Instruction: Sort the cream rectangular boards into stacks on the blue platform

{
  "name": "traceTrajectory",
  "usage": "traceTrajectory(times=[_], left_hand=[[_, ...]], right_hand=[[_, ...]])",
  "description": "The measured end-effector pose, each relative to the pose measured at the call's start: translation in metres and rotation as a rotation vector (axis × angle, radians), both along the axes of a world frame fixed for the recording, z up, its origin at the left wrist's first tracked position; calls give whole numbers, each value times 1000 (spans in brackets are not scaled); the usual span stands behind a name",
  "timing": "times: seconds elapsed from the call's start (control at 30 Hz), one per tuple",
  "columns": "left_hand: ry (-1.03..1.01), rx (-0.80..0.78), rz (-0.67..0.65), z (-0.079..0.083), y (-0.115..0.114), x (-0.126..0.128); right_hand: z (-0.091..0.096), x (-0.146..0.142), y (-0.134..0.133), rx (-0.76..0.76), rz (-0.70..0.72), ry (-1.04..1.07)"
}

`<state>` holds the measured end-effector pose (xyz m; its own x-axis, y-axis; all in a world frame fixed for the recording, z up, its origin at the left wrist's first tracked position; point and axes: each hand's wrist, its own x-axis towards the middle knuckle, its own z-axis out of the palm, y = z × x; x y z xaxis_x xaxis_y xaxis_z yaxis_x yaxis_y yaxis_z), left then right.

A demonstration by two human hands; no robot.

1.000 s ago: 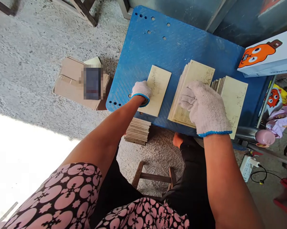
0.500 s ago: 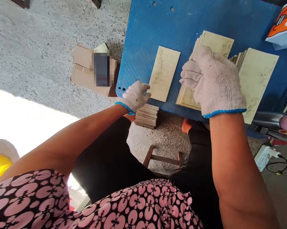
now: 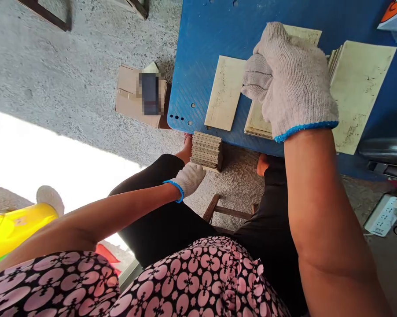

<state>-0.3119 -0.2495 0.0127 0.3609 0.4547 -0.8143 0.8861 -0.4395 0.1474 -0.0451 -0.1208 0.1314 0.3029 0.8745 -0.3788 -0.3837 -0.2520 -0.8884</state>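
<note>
One tile [image 3: 225, 92] laid flat on blue bench [image 3: 201, 53]. R hand [image 3: 289, 81] curled on bench stack [image 3: 256, 125] (fingers bent, grip unclear); L hand [image 3: 189, 179], fingers together, touching floor stack [image 3: 207, 151]. Most tiles unsorted.

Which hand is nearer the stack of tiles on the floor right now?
Left. The left hand is just below the floor stack, fingertips at its near edge. The right hand is up on the blue table, resting on another tile stack.
</note>
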Motion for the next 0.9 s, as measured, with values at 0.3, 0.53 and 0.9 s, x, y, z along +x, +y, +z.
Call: traceTrajectory(times=[0.3,0.53,0.9], left_hand=[[126,13,-313,15,7,20],[165,27,-269,8,10,21],[66,57,-344,2,2,14]], right_hand=[[6,7,0,-42,-25,44],[4,7,1,-42,-9,24],[-2,3,1,14,2,47]])
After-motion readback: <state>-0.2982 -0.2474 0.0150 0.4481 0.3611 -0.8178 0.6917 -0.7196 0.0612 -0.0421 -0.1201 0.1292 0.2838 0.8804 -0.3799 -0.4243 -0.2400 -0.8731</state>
